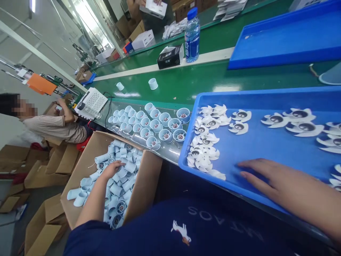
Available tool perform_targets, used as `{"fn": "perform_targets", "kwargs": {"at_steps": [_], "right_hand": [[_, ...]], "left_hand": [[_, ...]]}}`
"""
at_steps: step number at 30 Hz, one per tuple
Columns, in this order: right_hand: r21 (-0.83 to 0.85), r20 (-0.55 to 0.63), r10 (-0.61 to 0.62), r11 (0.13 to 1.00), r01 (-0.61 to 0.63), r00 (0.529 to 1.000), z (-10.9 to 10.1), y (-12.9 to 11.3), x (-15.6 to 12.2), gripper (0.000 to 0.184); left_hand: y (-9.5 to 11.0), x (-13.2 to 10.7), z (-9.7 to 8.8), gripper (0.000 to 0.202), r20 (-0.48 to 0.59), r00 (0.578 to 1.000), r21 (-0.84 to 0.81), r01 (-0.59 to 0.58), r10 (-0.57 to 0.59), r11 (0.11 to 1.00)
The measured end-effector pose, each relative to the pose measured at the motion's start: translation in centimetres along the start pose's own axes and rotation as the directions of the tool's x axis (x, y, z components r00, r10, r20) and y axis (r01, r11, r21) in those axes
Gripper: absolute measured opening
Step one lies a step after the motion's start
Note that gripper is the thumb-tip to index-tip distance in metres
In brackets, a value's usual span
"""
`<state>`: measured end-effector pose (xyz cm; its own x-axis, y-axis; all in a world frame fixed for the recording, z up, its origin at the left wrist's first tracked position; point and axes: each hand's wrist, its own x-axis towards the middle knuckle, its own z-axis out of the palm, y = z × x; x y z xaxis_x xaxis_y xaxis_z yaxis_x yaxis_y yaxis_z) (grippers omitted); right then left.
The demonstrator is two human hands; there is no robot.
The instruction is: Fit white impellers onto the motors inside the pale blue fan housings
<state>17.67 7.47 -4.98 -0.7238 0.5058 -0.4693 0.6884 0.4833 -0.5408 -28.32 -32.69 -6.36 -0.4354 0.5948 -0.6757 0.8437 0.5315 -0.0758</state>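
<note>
My left hand point(112, 170) is down inside a cardboard box point(144, 185), its fingers on a heap of pale blue plastic cylinders point(119, 177). I cannot tell whether it grips one. My right hand point(266, 177) lies flat with fingers apart on the floor of a blue plastic tray point(239, 96), holding nothing. Just left of those fingertips, white fan impellers point(205, 142) are piled near the tray's left wall. Further impellers point(301, 119) lie to the right. A transparent panel point(128, 121) beyond the box carries rows of blue cups point(165, 119) with copper-coloured centres.
A green conveyor belt point(186, 81) runs past, with two white cups on it. Beyond stand a water bottle point(192, 35), a black box point(170, 57) and a second blue tray point(279, 39). A seated co-worker point(53, 128) is at left, and more cardboard boxes point(45, 227) lie on the floor.
</note>
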Motion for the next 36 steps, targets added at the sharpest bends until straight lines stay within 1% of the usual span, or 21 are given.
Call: {"fn": "perform_targets", "kwargs": {"at_steps": [2, 4, 6, 8, 9, 11, 14, 15, 16, 17, 18, 20, 22, 24, 25, 27, 29, 31, 33, 34, 36], "right_hand": [[-0.019, 0.007, -0.002, 1.0, 0.002, 1.0, 0.0, 0.0, -0.1, 0.076], [-0.03, 0.005, -0.003, 1.0, 0.003, 1.0, 0.0, 0.0, -0.2, 0.077], [-0.03, 0.008, -0.014, 0.999, 0.014, 1.0, 0.0, 0.1, -0.3, 0.079], [-0.02, 0.026, -0.042, 0.999, 0.042, 0.999, 0.0, 0.2, -0.4, 0.079], [-0.016, 0.035, -0.06, 0.998, 0.061, 0.998, 0.0, 0.2, -0.5, 0.078], [-0.012, 0.038, -0.092, 0.996, 0.092, 0.995, 0.0, 0.3, -0.5, 0.076], [-0.018, 0.019, -0.109, 0.994, 0.11, 0.994, -0.1, 0.3, -0.6, 0.071], [-0.017, 0.017, -0.11, 0.994, 0.111, 0.994, -0.1, 0.3, -0.6, 0.07], [-0.016, 0.021, -0.109, 0.994, 0.11, 0.994, -0.2, 0.3, -0.6, 0.07], [-0.013, 0.02, -0.108, 0.994, 0.108, 0.994, -0.3, 0.3, -0.6, 0.069], [-0.008, 0.02, -0.109, 0.994, 0.109, 0.994, -0.3, 0.3, -0.6, 0.069], [0.006, 0.014, -0.121, 0.993, 0.121, 0.993, -0.3, 0.5, -0.5, 0.067], [0.015, -0.005, -0.126, 0.992, 0.126, 0.992, -0.1, 0.7, -0.3, 0.066], [0.025, -0.023, -0.123, 0.992, 0.123, 0.992, 0.2, 1.0, -0.1, 0.065], [0.031, -0.034, -0.122, 0.992, 0.123, 0.992, 0.4, 1.2, 0.0, 0.064], [0.047, -0.046, -0.134, 0.99, 0.137, 0.99, 0.7, 1.6, 0.1, 0.063], [0.057, -0.06, -0.14, 0.988, 0.144, 0.988, 0.8, 1.6, 0.1, 0.062], [0.053, -0.059, -0.129, 0.99, 0.132, 0.99, 0.5, 1.3, -0.2, 0.062], [0.042, -0.035, -0.111, 0.993, 0.112, 0.993, 0.1, 0.8, -0.5, 0.062], [0.036, -0.016, -0.098, 0.994, 0.099, 0.995, -0.2, 0.6, -0.7, 0.063], [0.028, 0.012, -0.07, 0.997, 0.07, 0.997, -0.4, 0.5, -0.7, 0.066]], "left_hand": [[0.4, 0.0, -0.1, 0.03, 0.034, 0.999, -0.031, 0.012, -0.011, 0.999], [1.2, 0.5, 0.2, 0.028, 0.056, 0.998, -0.06, 0.036, -0.033, 0.998], [2.0, 1.0, 0.3, 0.028, 0.024, 0.997, -0.074, 0.077, -0.075, 0.994], [2.5, 0.8, -0.6, 0.028, -0.06, 0.99, -0.073, 0.122, -0.126, 0.99], [2.6, 0.4, -1.5, 0.028, -0.117, 0.981, -0.07, 0.145, -0.152, 0.987], [2.6, -0.8, -4.1, 0.029, -0.252, 0.947, -0.06, 0.191, -0.2, 0.98], [2.6, -2.3, -9.2, 0.035, -0.456, 0.857, -0.042, 0.247, -0.239, 0.968], [2.9, -2.3, -10.9, 0.037, -0.5, 0.834, -0.032, 0.252, -0.234, 0.967], [3.2, -2.0, -12.5, 0.038, -0.524, 0.823, -0.017, 0.247, -0.219, 0.969], [3.8, -1.3, -14.0, 0.038, -0.527, 0.827, 0.003, 0.236, -0.199, 0.972], [4.5, -0.2, -15.3, 0.036, -0.509, 0.843, 0.026, 0.218, -0.175, 0.976], [6.2, 2.7, -17.5, 0.031, -0.433, 0.892, 0.073, 0.177, -0.128, 0.981], [8.0, 5.8, -19.0, 0.03, -0.356, 0.93, 0.111, 0.14, -0.092, 0.984], [9.8, 8.3, -20.1, 0.031, -0.326, 0.944, 0.134, 0.105, -0.057, 0.985], [10.6, 9.3, -20.4, 0.031, -0.333, 0.942, 0.139, 0.089, -0.038, 0.986], [11.9, 10.4, -20.6, 0.031, -0.379, 0.925, 0.133, 0.057, -0.003, 0.989], [12.8, 10.6, -20.2, 0.031, -0.449, 0.893, 0.109, 0.019, 0.032, 0.994], [13.0, 10.0, -19.2, 0.034, -0.526, 0.849, 0.069, -0.023, 0.056, 0.997], [12.2, 8.5, -17.6, 0.036, -0.611, 0.79, 0.012, -0.044, 0.042, 0.999], [11.4, 7.6, -16.6, 0.038, -0.655, 0.756, -0.027, -0.038, 0.011, 0.999], [8.9, 5.4, -14.0, 0.039, -0.72, 0.686, -0.126, 0.018, -0.104, 0.992]]}}
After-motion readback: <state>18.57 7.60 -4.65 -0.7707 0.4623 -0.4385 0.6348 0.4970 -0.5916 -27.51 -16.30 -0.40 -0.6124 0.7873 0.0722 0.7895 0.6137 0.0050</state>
